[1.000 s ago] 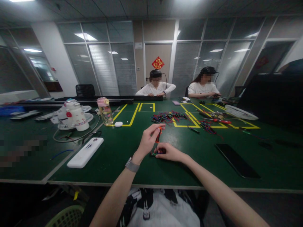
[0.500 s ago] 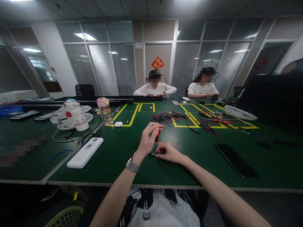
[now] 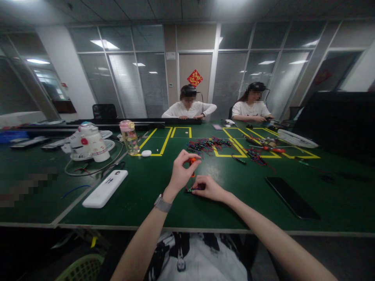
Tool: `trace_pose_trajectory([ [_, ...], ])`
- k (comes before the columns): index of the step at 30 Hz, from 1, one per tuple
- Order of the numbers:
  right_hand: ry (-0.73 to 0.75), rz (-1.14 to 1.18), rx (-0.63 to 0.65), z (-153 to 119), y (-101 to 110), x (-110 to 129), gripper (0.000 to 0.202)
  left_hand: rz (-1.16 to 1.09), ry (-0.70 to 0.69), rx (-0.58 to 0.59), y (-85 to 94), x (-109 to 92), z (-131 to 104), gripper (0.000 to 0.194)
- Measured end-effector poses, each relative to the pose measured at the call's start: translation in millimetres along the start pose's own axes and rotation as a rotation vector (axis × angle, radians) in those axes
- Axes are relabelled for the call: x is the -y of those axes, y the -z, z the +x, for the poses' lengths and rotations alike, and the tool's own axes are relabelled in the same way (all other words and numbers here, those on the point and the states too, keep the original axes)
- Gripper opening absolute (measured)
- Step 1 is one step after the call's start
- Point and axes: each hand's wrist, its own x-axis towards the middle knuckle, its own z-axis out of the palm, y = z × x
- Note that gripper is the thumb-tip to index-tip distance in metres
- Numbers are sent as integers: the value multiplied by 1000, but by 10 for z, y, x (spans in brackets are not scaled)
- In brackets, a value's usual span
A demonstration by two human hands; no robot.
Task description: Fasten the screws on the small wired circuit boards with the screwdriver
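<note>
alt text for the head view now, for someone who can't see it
A person's left hand curls around an upright orange-handled screwdriver over a small green circuit board held by the right hand. Farther back, wired boards lie heaped on the green table.

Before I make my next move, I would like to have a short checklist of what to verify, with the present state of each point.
1. Screwdriver upright over the small board: ok.
2. Screwdriver tip properly seated: cannot tell, too small to see.
3. Right hand holding the small board: ok, at its right end.
4. Left hand gripping the handle firmly: cannot tell; the fingers surround it, but contact is unclear.
5. Wire pile apart from both hands: ok, it lies beyond them.
6. Black phone out of the way: ok, far right.
</note>
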Motion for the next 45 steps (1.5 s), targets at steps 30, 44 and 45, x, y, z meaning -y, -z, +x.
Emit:
trace_pose_trajectory([
  [30, -53, 23, 45, 18, 7, -1, 10, -85, 61, 101, -17, 21, -8, 14],
  [44, -49, 22, 44, 18, 9, -9, 10, -153, 55, 131, 10, -10, -17, 26],
  [45, -49, 21, 41, 18, 9, -11, 10, -148, 62, 126, 8, -11, -17, 26],
])
